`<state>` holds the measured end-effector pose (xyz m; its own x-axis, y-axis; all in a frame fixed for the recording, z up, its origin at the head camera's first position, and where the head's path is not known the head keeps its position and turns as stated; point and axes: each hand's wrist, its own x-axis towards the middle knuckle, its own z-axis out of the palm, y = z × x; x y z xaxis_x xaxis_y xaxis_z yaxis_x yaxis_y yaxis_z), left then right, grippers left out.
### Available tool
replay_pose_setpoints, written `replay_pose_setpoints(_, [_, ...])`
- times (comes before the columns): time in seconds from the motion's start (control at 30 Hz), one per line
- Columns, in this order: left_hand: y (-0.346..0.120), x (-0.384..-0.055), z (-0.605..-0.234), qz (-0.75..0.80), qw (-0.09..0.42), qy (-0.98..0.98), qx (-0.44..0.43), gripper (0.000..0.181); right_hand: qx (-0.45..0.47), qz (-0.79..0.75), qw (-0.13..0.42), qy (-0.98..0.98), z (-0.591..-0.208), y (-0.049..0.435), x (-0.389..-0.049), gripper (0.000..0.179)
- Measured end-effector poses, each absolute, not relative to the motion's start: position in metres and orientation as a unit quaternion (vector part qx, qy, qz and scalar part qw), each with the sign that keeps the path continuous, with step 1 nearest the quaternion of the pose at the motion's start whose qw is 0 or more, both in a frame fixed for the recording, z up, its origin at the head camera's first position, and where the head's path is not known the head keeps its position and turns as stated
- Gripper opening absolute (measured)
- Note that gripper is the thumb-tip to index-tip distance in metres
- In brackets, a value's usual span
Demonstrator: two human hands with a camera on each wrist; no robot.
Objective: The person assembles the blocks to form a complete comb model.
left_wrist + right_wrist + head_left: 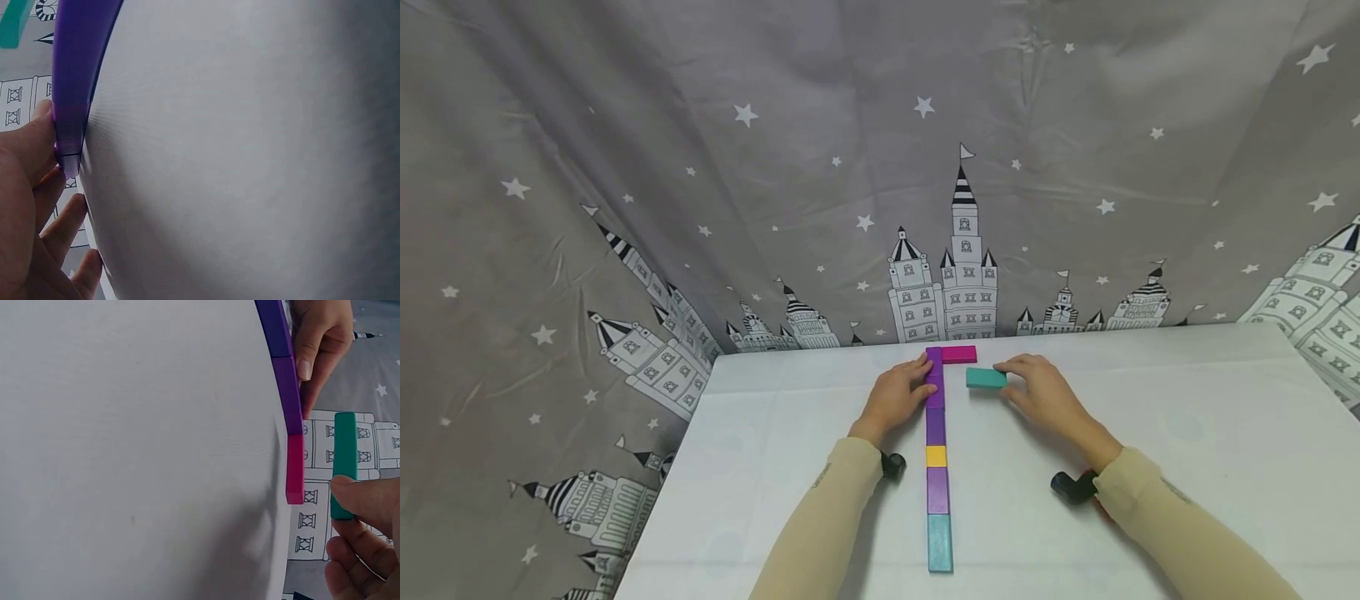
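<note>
My right hand (1045, 396) pinches a teal-green block (986, 378) between thumb and fingers, held above the table right of the row. On the left edge of the far purple blocks (936, 392), the thumb and fingertips of my left hand (892, 400) rest. From there the row runs toward me: a dark purple block (936, 426), a yellow block (936, 456), a lilac block (937, 490) and a blue-green block (939, 542). A magenta block (295, 465) extends to the right from the row's far end.
A white cloth-covered table (760, 467) lies under the blocks. Behind it hangs a grey curtain (820, 167) printed with castles and stars. Black wrist-worn devices (1072, 488) stick out beside both sleeves.
</note>
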<state>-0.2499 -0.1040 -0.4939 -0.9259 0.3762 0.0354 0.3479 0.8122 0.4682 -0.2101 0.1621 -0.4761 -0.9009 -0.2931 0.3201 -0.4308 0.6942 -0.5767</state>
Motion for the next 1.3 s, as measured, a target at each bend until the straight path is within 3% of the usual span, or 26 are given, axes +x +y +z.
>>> replay_pose_setpoints(1.3, [-0.103, -0.252, -0.492, 0.248, 0.031, 0.949, 0.19, 0.054, 0.19, 0.321, 0.024, -0.927, -0.494, 0.136, -0.246, 0.035])
